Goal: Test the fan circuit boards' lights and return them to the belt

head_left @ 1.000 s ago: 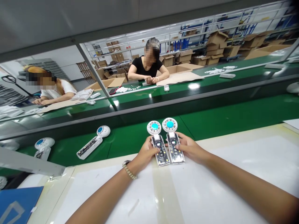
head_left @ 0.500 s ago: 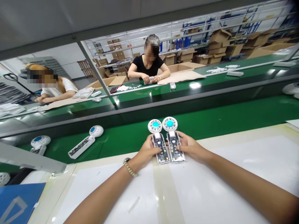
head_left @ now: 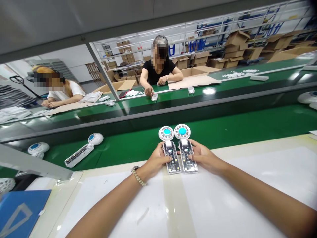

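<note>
Two small fans with round white heads, blue centres and clear-fronted handles are held side by side above the white worktable (head_left: 213, 205). My left hand (head_left: 157, 160) is wrapped round the handle of the left fan (head_left: 172, 162), its thumb on the front by the buttons. Around the right fan's handle (head_left: 187, 165) my right hand (head_left: 201, 157) is closed, thumb also on the front. Both handles stand nearly upright in view, and a small light shows on each. The fingers behind the handles are mostly hidden.
On the green belt (head_left: 237, 124) lie a white fan (head_left: 80, 154) and another fan (head_left: 38, 148) at the left. A blue board (head_left: 22, 211) is at the lower left. Two people sit across the far belt, with white parts and cardboard boxes around them.
The fans on the belt have shifted left in view. Across the belt, a person's hand has moved a white part forward onto the green surface. My hands hold the same fans, almost unmoved.
</note>
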{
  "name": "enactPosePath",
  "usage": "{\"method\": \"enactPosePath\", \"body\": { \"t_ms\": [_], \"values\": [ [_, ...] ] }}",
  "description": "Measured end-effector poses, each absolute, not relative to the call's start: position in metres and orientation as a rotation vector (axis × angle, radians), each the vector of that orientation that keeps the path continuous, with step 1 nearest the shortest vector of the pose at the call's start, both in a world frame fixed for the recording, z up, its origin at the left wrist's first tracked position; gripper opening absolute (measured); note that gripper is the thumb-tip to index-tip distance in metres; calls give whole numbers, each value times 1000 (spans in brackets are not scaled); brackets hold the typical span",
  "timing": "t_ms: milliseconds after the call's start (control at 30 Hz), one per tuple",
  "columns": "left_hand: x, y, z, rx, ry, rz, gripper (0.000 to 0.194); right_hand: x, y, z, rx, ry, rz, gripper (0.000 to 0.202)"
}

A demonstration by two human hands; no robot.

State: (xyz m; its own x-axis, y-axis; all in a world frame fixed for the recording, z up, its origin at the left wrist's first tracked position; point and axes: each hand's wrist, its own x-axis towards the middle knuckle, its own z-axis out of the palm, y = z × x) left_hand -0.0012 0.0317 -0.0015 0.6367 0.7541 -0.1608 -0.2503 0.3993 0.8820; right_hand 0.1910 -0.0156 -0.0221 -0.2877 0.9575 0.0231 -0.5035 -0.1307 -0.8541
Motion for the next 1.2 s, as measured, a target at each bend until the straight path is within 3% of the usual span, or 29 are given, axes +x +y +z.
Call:
{"method": "enactPosePath", "body": {
  "t_ms": [633, 767, 900, 1000, 1200],
  "values": [
    [-1, 33, -5, 944, 609, 724, 60, 188, -17, -20, -725, -944, 1681, 60],
    [-2, 32, -3, 924, 601, 701, 48, 188, -19, -14, -802, -764, 1685, 34],
    [-3, 29, -4, 899, 670, 510, 65, 192, -16, -8, -804, -721, 1784, 59],
    [-2, 31, -6, 886, 749, 510, 65, 195, -12, -10, -864, -766, 1774, 63],
    [-15, 60, -7, 943, 893, 836, 53, 212, -1, -21, -1252, -749, 1502, 37]
  ]
}}
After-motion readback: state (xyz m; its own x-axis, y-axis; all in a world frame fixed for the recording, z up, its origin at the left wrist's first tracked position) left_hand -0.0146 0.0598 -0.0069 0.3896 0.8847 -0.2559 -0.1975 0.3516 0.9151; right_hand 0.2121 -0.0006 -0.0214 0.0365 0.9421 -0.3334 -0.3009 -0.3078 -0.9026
